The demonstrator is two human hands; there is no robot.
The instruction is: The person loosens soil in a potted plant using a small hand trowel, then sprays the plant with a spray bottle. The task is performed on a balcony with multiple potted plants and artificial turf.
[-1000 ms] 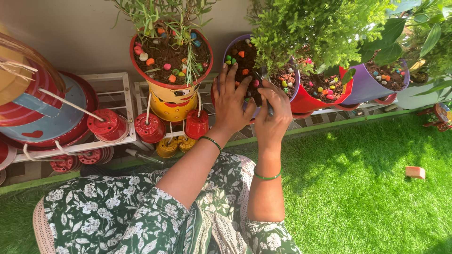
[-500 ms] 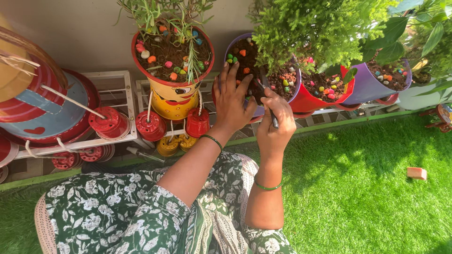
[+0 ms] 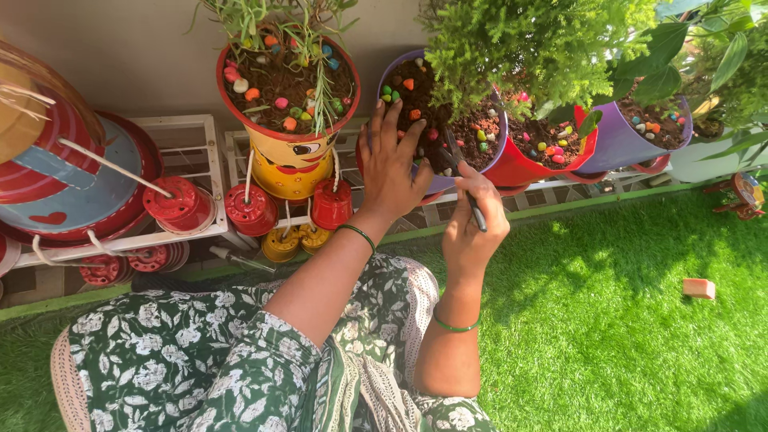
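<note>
My left hand [image 3: 392, 166] rests with fingers spread on the near rim of a purple pot [image 3: 494, 157] filled with dark soil and coloured pebbles. A bushy green plant [image 3: 536, 44] grows from it. My right hand [image 3: 474, 224] is closed around a thin dark tool [image 3: 464, 190], whose tip points into the soil of that pot. Both wrists wear a green bangle. My lap in green floral cloth [image 3: 224, 360] fills the lower left.
A yellow-and-red face pot [image 3: 290, 156] with a thin herb stands to the left, small red pots [image 3: 250, 210] hanging below it. Red [image 3: 528, 170] and purple [image 3: 622, 144] pots sit to the right on a white rack [image 3: 200, 144]. Artificial grass [image 3: 624, 320] holds a small orange block [image 3: 698, 288].
My right hand has drawn back toward me and lower with the dark tool, away from the pot's soil. The left hand stays on the rim.
</note>
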